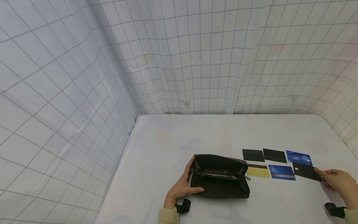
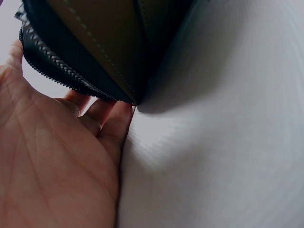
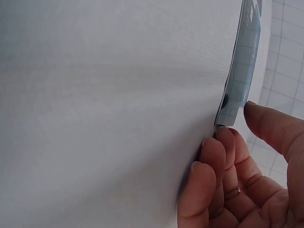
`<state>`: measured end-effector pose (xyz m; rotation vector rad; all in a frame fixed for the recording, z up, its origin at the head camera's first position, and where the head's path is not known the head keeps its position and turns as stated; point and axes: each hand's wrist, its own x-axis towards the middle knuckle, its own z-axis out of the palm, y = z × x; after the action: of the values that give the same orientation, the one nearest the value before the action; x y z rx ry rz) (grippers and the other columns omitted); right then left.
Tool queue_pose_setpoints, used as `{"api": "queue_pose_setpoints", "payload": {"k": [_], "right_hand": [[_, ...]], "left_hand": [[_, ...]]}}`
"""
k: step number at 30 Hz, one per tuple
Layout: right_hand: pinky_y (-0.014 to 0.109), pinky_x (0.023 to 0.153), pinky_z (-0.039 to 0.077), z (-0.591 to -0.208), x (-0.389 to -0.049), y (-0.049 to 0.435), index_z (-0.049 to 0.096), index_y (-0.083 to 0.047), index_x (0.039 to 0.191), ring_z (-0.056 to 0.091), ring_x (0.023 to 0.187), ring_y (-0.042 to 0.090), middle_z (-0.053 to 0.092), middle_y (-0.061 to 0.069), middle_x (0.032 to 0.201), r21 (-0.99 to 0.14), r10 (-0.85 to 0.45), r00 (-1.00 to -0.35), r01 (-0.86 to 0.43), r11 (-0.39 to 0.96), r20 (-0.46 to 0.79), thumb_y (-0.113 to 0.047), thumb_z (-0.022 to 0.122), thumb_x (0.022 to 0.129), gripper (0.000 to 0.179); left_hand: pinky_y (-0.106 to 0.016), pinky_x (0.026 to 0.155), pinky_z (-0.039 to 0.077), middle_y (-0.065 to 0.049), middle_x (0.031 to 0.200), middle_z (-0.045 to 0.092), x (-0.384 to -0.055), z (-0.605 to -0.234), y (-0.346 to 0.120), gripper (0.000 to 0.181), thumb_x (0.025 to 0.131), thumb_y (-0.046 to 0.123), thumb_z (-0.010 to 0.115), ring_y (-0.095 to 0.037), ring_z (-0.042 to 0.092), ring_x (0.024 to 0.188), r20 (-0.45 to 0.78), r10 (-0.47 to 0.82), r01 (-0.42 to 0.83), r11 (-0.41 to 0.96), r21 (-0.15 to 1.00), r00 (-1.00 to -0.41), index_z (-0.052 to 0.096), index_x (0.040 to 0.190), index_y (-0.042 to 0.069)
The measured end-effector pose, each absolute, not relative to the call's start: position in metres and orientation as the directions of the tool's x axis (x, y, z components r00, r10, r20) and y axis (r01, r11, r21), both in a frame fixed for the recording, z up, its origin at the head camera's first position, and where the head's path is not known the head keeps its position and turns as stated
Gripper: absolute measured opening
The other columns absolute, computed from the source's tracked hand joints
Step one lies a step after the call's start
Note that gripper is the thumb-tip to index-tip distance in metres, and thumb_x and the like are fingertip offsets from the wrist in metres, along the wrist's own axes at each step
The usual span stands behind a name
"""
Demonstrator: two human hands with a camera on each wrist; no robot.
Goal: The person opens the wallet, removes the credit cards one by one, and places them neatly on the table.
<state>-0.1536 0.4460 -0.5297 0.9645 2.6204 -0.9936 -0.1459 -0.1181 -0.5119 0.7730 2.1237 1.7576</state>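
Observation:
A black zip-around wallet lies unzipped on the white table, its mouth gaping upward. My left hand grips the wallet's left end, thumb across the front and fingers behind. The left wrist view shows the zipper teeth close to that hand's fingers. Far to the right, my right hand pinches the right edge of a black card with a chip. This card slightly overlaps a blue card behind it. In the right wrist view the fingers are curled at the card's end.
Two plain black cards lie in the back row, left of the blue card. In front of them are a yellow card with a dark stripe and another blue card. Grid-patterned cloth walls stand around the table.

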Motion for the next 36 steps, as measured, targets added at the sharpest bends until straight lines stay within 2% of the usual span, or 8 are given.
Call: {"api": "queue_pose_setpoints", "payload": {"k": [13,24,36], "right_hand": [[0.031,0.054,0.041,-0.535,-0.153,0.448,0.048,0.016,0.105,0.05,0.07,0.028,0.051,0.021,0.08,-0.523,0.524,-0.773,0.63,0.574,-0.356,-0.046,0.058,0.093,0.064],[0.026,0.049,0.039,-0.525,-0.149,0.443,0.046,0.017,0.109,0.052,0.069,0.027,0.053,0.025,0.084,-0.534,0.499,-0.791,0.61,0.586,-0.355,-0.048,0.057,0.092,0.068],[0.027,0.049,0.04,-0.529,-0.148,0.442,0.043,0.016,0.11,0.052,0.069,0.028,0.051,0.026,0.084,-0.533,0.507,-0.8,0.595,0.601,-0.321,-0.043,0.055,0.094,0.063]], "left_hand": [[-0.058,0.106,0.018,-0.003,0.158,0.0,-0.145,-0.51,-0.118,0.109,0.081,0.008,0.076,-0.027,0.02,0.139,0.141,0.566,0.237,0.099,0.966,-0.812,-0.004,0.154,0.024],[-0.058,0.106,0.016,-0.006,0.158,0.001,-0.146,-0.51,-0.117,0.113,0.079,0.006,0.077,-0.028,0.018,0.14,0.122,0.562,0.226,0.12,0.967,-0.818,-0.006,0.154,0.021],[-0.058,0.106,0.017,-0.007,0.158,0.001,-0.147,-0.511,-0.116,0.114,0.079,0.004,0.077,-0.029,0.017,0.14,0.133,0.572,0.242,0.119,0.963,-0.809,-0.007,0.154,0.02]]}}
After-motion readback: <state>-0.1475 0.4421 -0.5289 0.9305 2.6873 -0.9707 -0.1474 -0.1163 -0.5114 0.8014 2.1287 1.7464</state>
